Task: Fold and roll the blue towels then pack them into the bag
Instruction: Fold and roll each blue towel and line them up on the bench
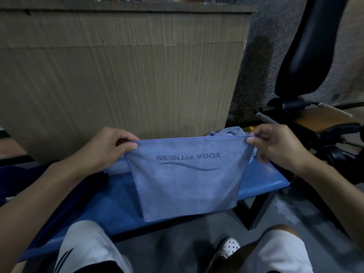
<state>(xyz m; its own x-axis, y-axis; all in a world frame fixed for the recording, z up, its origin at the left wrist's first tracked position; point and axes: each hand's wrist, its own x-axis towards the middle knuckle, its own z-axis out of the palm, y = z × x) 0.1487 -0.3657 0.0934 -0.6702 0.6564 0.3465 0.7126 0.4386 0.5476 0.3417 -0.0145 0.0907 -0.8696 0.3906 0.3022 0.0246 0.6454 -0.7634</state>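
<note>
At the far left a dark navy fabric (23, 178) is seen lying on the blue padded bench (110, 201); whether it is the bag cannot be told. A tall cardboard sheet (122, 75) stands along the bench's far edge, so room is closed off on that side. A bare stretch of pad is left between the navy fabric and the bench's near edge. The top left corner of one blue towel (187, 184) is pinched by the left hand (110, 146), thumb over curled fingers. Just beyond that hand a paler blue folded piece (116, 167) is partly hidden. The towel is held taut above the bench between two hands, its stitched top hem straight and its lower hem hanging about level with the bench's near edge. One line of writing is printed on it, upside down to the wearer – "YOGA FITNESS" – with a single wave line beside it. A second blue cloth (226, 132) is bunched behind the top hem. The top right corner is pinched by the right hand (275, 146). Past the bench's right end, black padded equipment (307, 46) crowds the far right, and grey floor (285, 209) lies nearer.
</note>
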